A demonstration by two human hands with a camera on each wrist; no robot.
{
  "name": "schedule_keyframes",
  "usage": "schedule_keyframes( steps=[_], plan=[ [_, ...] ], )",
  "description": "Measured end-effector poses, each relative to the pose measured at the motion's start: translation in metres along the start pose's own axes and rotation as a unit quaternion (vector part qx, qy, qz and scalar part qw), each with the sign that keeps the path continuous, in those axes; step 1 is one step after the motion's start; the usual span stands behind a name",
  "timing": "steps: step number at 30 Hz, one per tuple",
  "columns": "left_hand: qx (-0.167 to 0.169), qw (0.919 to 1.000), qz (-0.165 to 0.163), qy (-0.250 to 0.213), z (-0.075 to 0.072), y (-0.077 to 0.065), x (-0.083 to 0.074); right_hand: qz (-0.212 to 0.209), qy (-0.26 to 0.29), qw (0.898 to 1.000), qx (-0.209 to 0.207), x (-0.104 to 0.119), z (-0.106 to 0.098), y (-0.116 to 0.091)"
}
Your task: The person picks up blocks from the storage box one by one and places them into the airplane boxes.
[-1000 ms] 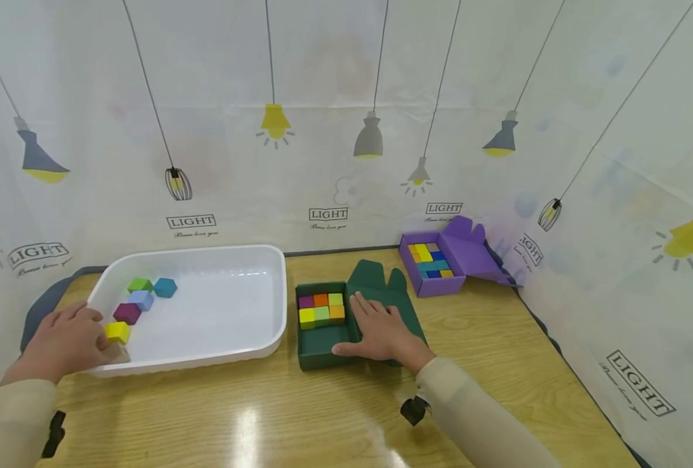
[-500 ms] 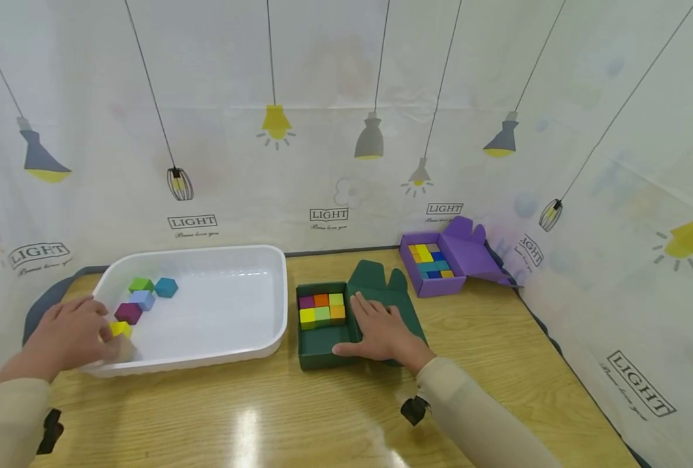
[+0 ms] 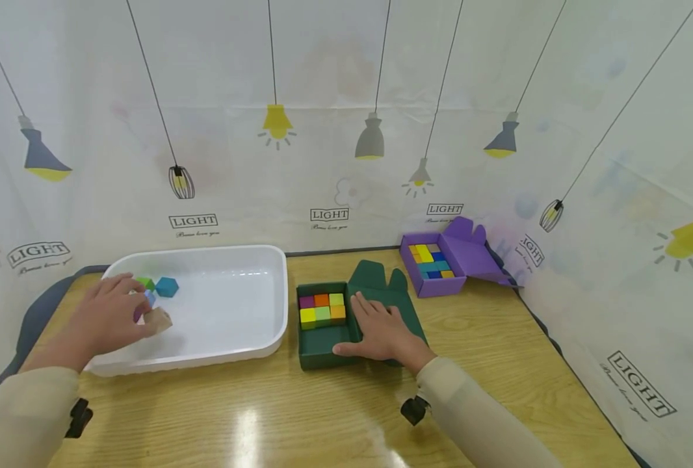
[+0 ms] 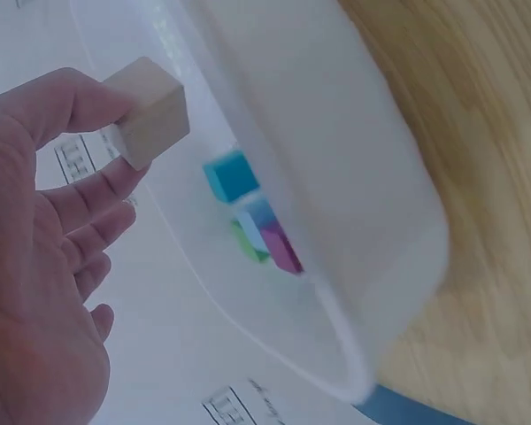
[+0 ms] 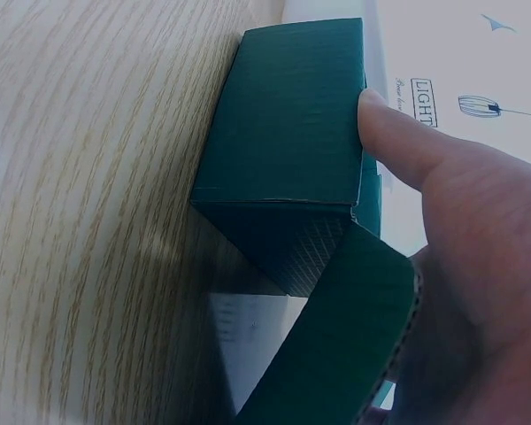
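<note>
Between thumb and fingertip, my left hand (image 3: 103,322) pinches a plain wooden cube (image 4: 150,115), raised over the left part of the white tray (image 3: 223,305). Behind that hand lie a teal cube (image 3: 167,287), a green cube (image 3: 146,283), a light blue cube (image 4: 258,221) and a magenta cube (image 4: 283,250). My right hand (image 3: 381,331) rests with straight fingers on the open lid of the dark green box (image 3: 320,344), its thumb at the box's edge (image 5: 363,124). Two rows of coloured cubes (image 3: 322,312) fill the far part of this box.
At the back right stands an open purple box (image 3: 440,286) with several coloured blocks (image 3: 431,260) in it. All of this is on a wooden table (image 3: 300,416), with a printed cloth wall (image 3: 323,169) behind and on the right.
From the tray's near-left corner, my left hand has lifted the wooden cube and moved right with it. The yellow cube there is now hidden. My right hand stays put.
</note>
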State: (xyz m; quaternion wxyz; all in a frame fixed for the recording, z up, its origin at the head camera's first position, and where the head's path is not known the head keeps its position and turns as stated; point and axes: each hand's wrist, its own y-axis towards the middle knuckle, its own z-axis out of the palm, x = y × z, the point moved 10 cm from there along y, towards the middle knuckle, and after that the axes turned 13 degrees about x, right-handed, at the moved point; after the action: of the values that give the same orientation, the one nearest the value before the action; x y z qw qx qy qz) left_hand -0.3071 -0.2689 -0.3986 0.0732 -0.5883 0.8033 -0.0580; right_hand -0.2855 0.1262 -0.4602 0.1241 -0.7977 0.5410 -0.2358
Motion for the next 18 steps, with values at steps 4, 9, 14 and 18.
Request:
schedule_keyframes(
  steps=[4, 9, 14, 18],
  plan=[
    [-0.014, 0.9997, 0.020, -0.008, -0.008, 0.011, -0.025, 0.002, 0.004, 1.000, 0.001, 0.000, 0.000, 0.000],
    [-0.036, 0.9982, 0.047, -0.011, -0.021, 0.025, -0.062, 0.001, 0.006, 1.000, 0.001, 0.000, 0.000, 0.000],
    [-0.048, 0.9959, 0.075, -0.016, -0.035, 0.037, -0.102, 0.000, 0.004, 1.000, 0.002, -0.001, 0.001, 0.001],
    [-0.056, 0.9935, 0.098, -0.016, -0.041, 0.049, -0.132, 0.002, -0.001, 1.000, 0.004, -0.002, 0.002, 0.002]
  ],
)
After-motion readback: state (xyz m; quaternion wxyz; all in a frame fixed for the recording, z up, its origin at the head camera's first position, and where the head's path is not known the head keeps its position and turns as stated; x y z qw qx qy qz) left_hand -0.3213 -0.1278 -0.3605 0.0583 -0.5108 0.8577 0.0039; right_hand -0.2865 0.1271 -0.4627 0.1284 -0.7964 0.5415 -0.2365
